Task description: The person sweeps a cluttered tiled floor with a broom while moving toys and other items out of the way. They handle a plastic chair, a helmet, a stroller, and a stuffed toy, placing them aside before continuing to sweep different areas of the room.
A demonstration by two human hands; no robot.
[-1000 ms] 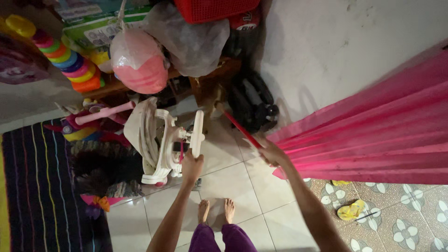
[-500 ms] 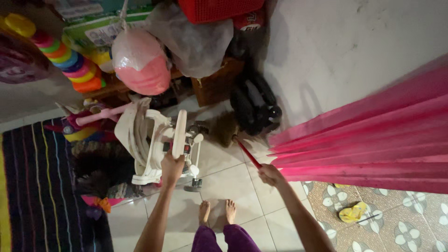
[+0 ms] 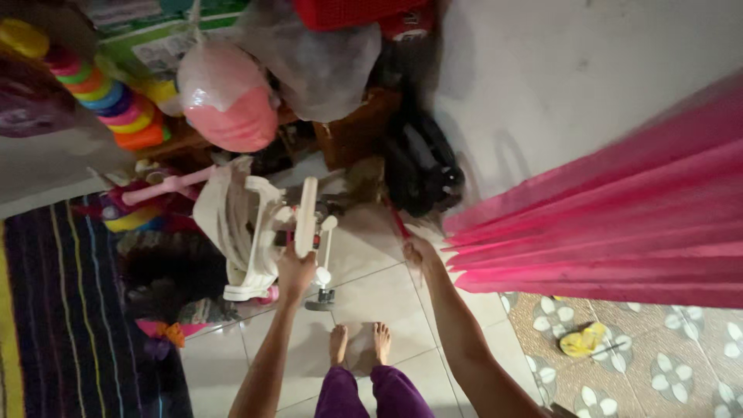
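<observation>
1. The left hand [image 3: 296,271] is closed around the upright cream bar of a white plastic baby walker [image 3: 259,232], presumably to steer or steady it by its highest part. The walker stands on pale glossy floor tiles [image 3: 364,279], just ahead of the person's bare feet [image 3: 360,340].
2. The right hand [image 3: 418,251] grips a thin red broom handle [image 3: 396,220]; its brown bristle end lies near the wall base.
3. A pink pleated curtain [image 3: 619,217] hangs at right, soft and folded.
4. Behind the walker: a pink round plastic-wrapped bundle [image 3: 228,97], stacked coloured rings [image 3: 108,104], and a dark striped rug [image 3: 77,310] at left.
5. A yellow sandal [image 3: 582,340] lies on patterned tiles.
</observation>
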